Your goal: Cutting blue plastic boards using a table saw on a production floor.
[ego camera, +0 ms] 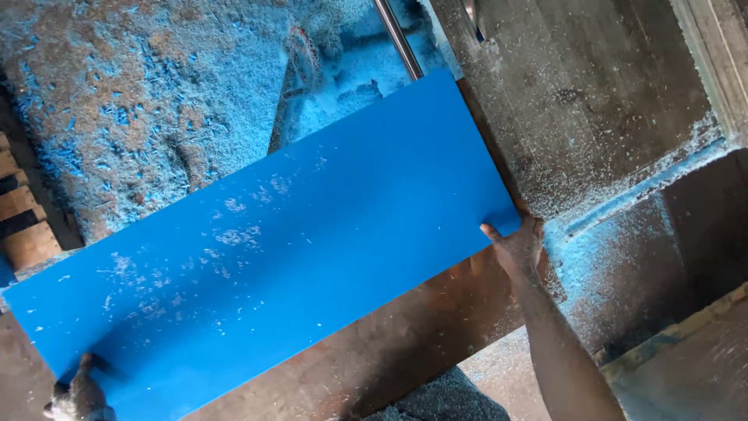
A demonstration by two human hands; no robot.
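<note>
Long blue plastic board [265,257] lies flat on the dusty surface [592,101], long axis running lower left to upper right. Right hand [516,245] pinches its far corner, left hand [78,394] grips near end. Blue shavings [125,101] piled behind.

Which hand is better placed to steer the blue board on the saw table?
Probably the right hand: it grips the blue board at its near corner. The left hand only touches the far end.
</note>
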